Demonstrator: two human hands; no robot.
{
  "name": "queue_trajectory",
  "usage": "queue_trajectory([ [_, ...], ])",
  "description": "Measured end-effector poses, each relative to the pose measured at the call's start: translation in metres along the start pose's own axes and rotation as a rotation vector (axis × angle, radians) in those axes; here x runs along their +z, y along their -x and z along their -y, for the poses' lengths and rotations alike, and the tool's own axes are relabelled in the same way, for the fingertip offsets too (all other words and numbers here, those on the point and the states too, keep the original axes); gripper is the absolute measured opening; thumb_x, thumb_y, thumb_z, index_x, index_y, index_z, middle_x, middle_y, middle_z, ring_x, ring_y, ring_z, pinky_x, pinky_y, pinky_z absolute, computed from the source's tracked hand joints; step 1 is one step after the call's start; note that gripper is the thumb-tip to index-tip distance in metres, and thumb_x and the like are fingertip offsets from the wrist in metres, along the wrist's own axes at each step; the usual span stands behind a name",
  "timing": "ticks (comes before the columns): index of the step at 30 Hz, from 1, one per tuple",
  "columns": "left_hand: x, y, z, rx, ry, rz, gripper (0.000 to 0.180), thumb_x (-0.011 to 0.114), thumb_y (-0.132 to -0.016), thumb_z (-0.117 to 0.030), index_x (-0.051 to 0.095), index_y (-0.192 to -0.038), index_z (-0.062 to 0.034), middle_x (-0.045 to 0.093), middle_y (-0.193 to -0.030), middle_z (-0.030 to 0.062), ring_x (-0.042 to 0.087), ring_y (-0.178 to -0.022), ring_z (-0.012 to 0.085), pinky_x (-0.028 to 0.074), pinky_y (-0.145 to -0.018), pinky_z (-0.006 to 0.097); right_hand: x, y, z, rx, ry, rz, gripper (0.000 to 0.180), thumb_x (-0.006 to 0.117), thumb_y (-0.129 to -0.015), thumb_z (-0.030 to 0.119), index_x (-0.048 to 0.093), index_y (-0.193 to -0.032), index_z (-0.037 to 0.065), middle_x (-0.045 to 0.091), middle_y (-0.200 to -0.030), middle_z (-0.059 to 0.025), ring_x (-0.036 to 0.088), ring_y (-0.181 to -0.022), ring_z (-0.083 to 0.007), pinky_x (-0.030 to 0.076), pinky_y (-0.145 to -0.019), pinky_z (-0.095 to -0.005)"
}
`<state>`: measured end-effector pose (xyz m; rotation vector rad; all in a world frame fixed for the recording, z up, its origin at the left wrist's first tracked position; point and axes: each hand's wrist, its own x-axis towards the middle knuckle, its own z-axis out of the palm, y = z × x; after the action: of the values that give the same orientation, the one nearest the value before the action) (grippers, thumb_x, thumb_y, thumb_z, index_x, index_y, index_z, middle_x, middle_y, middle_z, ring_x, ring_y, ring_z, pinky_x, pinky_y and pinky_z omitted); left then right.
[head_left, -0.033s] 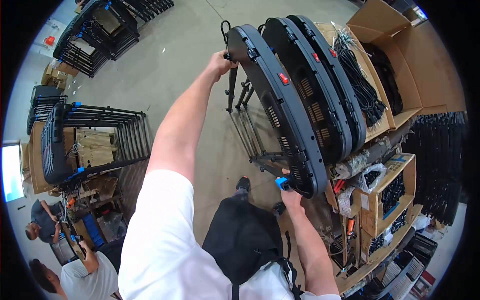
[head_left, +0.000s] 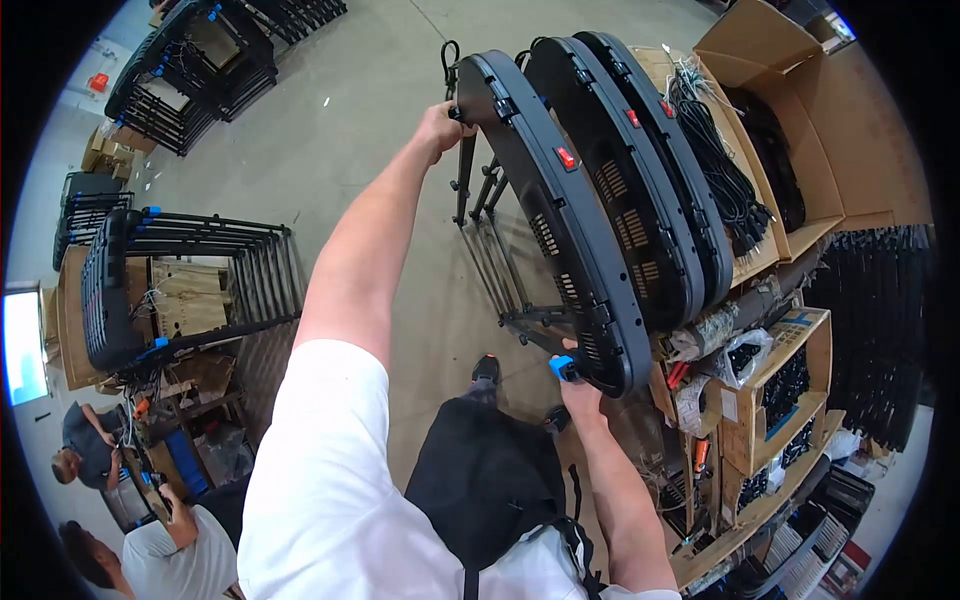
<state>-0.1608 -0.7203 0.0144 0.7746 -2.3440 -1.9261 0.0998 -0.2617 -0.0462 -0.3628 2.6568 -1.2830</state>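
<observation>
A long black plastic housing [head_left: 545, 190] with rounded ends, vent slots and a red rocker switch [head_left: 566, 157] stands on edge before me, with dark metal tubes [head_left: 505, 260] joined to it. My left hand [head_left: 437, 130] is closed on the frame at its far end; the exact grip is partly hidden. At the near end my right hand [head_left: 580, 392] is closed around the frame, beside a blue clip-like part [head_left: 563, 368]. Its fingers are partly covered by the housing. Two similar housings [head_left: 615, 180] stand close behind, on the right. A black cable loop [head_left: 450, 55] sticks up past my left hand.
On the right are bundled black cables [head_left: 715, 165], a large cardboard box [head_left: 860, 130] and wooden bins [head_left: 790, 390] of small black parts. More tube frames [head_left: 205, 270] stand at the left. Two people [head_left: 170, 545] are at the lower left. Grey floor [head_left: 350, 90] lies between.
</observation>
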Motion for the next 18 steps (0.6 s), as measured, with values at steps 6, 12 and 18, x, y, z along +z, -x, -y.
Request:
queue_trajectory([
  [6,0.026,-0.023,0.010,0.034,-0.112,-0.053,0.052,0.076,-0.085,-0.004,0.062,-0.135,-0.0071,0.072,-0.115,0.0105,0.066,-0.103,0.0202,0.054,-0.091,0.036,0.017,-0.015,-0.009,0.019,0.052,-0.135,0.025,0.076,-0.087,0.026,0.076,-0.103,0.008,0.076,-0.096,-0.0157,0.071,-0.095,-0.0367,0.054,-0.087,-0.0484],
  [12,0.011,0.032,0.130,0.123,-0.095,-0.242,0.057,0.067,-0.091,-0.023,0.054,-0.140,0.0009,0.066,-0.130,0.0235,0.064,-0.122,0.0340,0.050,-0.105,0.042,-0.019,-0.012,0.005,0.366,0.292,0.242,0.038,0.069,-0.088,0.041,0.078,-0.106,0.008,0.076,-0.103,-0.0181,0.073,-0.100,-0.0371,0.057,-0.090,-0.0463],
  [18,0.037,0.300,0.360,-0.359,-0.713,0.337,0.050,0.058,-0.096,-0.045,0.069,-0.120,-0.0026,0.070,-0.117,0.0255,0.067,-0.111,0.0426,0.054,-0.096,0.049,-0.073,0.117,-0.085,0.686,0.404,0.390,0.037,0.065,-0.086,0.036,0.077,-0.106,0.007,0.075,-0.101,-0.0210,0.072,-0.102,-0.0379,0.056,-0.090,-0.0457],
])
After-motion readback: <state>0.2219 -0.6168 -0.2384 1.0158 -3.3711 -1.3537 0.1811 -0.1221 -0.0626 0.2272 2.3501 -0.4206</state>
